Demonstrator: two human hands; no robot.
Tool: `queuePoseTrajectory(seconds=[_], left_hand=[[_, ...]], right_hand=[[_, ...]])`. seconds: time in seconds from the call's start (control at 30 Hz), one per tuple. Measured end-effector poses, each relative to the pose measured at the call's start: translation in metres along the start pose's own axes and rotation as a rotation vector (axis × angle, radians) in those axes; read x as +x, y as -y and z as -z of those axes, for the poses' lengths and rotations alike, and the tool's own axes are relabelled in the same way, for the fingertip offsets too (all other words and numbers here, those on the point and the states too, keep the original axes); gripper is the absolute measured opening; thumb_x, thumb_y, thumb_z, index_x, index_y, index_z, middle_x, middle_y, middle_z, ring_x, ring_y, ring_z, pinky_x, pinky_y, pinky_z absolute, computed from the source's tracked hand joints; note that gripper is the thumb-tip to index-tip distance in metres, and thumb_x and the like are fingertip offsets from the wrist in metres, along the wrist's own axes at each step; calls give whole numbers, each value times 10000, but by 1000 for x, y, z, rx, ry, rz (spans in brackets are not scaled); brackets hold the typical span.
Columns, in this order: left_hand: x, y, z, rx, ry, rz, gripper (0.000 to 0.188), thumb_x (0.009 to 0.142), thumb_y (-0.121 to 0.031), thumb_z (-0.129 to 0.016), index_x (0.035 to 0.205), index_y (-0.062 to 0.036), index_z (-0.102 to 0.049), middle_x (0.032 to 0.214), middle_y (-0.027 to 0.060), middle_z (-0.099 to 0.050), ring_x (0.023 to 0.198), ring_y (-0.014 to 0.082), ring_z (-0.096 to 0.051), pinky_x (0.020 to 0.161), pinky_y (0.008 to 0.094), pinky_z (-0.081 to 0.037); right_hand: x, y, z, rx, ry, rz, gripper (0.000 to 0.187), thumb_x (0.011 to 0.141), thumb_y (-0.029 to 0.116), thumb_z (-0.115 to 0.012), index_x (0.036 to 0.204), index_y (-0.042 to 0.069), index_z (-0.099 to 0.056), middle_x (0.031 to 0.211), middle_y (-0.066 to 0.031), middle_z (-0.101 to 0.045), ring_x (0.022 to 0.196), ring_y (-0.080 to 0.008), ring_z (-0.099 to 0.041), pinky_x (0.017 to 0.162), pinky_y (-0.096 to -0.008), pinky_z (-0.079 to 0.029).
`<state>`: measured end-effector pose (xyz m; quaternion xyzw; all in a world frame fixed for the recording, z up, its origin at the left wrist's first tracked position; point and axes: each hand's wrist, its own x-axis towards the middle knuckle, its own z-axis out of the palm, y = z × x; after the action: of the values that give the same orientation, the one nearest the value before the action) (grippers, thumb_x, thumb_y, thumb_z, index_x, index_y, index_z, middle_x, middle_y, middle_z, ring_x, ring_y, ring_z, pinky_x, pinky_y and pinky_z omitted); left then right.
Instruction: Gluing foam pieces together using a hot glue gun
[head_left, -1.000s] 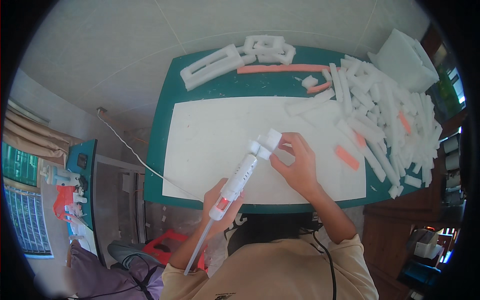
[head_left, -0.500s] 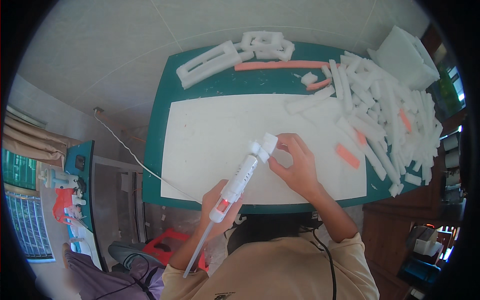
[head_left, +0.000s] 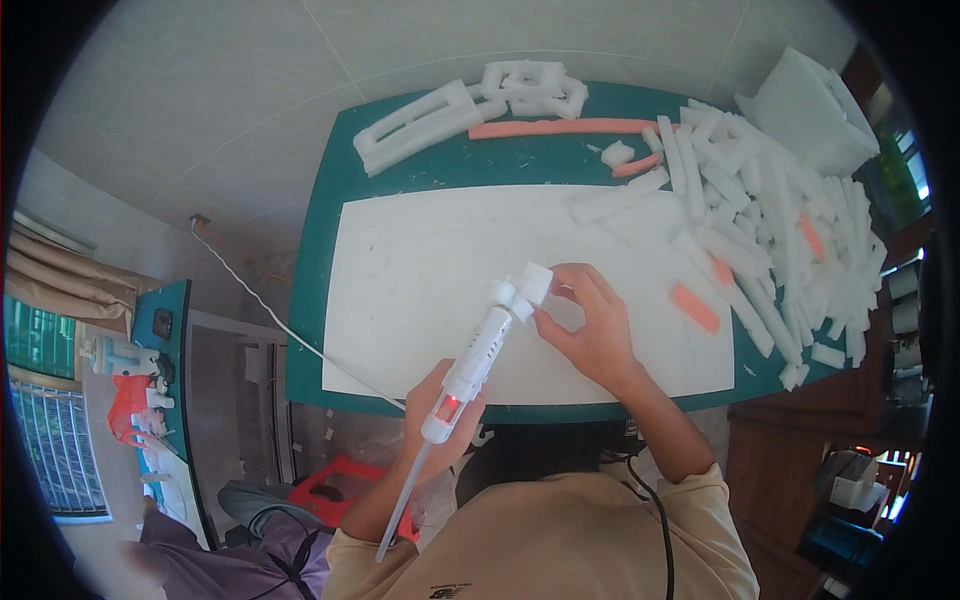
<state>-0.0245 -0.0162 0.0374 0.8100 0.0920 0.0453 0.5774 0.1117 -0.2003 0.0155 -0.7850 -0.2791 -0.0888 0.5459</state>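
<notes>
My left hand (head_left: 437, 420) is wrapped round a white hot glue gun (head_left: 478, 350), tilted with its nozzle end up and to the right. A long translucent glue stick (head_left: 400, 510) sticks out of its rear, and a red part shows near the grip. Between the thumb and fingers of my right hand (head_left: 598, 325) is a small white foam block (head_left: 535, 281). The block is right at the gun's nozzle end; whether they touch I cannot tell. Below both hands lies a large white board (head_left: 400, 270).
The board rests on a green table (head_left: 320, 250). White and pink foam strips pile up at the right (head_left: 760, 220), beside a large foam block (head_left: 810, 120). Foam frames (head_left: 420, 125) and a long pink strip (head_left: 570, 127) lie along the far edge. A white cord (head_left: 260, 310) crosses the left edge.
Very little differs. The glue gun and the foam block have shifted slightly, with the block's face turned a bit more into view. Both hands keep their grip.
</notes>
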Motion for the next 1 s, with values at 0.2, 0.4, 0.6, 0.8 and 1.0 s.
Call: queuePoseTrajectory(seconds=[0.2, 0.4, 0.6, 0.8, 1.0], left_hand=[[1, 0, -1, 10, -4, 3, 120, 896, -48, -659, 979, 18, -603, 732, 89, -624, 641, 129, -589, 614, 291, -481], [2, 2, -2, 26, 9, 7, 136, 885, -40, -658, 993, 17, -598, 752, 101, -630, 668, 150, -603, 641, 305, -489], [4, 8, -4, 16, 21, 18, 140, 880, -34, -649, 997, 16, -591, 783, 117, -634, 697, 177, -613, 673, 315, -495], [3, 9, -5, 20, 21, 47, 134, 876, -28, -646, 990, 14, -588, 797, 123, -630, 711, 188, -613, 684, 318, -497], [4, 14, -7, 41, 5, -29, 105, 901, -40, -637, 970, 12, -577, 751, 83, -611, 657, 150, -605, 620, 289, -480]], right_hand=[[-1, -2, 1, -29, 24, -5, 379, 766, 5, -758, 1114, -2, -611, 1088, -131, -633, 943, -241, -667, 858, -333, -592], [0, -3, 0, 6, -5, 16, 361, 780, 42, -754, 1111, 19, -609, 1039, -119, -627, 890, -252, -631, 794, -324, -534], [0, -5, 1, -1, -2, 9, 362, 778, 35, -752, 1111, 23, -612, 1045, -119, -630, 893, -254, -635, 792, -329, -537], [0, -4, 2, 2, 3, 20, 366, 775, 31, -751, 1113, 24, -611, 1051, -120, -632, 898, -257, -639, 795, -329, -538], [0, -5, 2, -2, 9, 24, 367, 776, 34, -752, 1116, 26, -612, 1057, -121, -633, 897, -258, -641, 796, -329, -539]])
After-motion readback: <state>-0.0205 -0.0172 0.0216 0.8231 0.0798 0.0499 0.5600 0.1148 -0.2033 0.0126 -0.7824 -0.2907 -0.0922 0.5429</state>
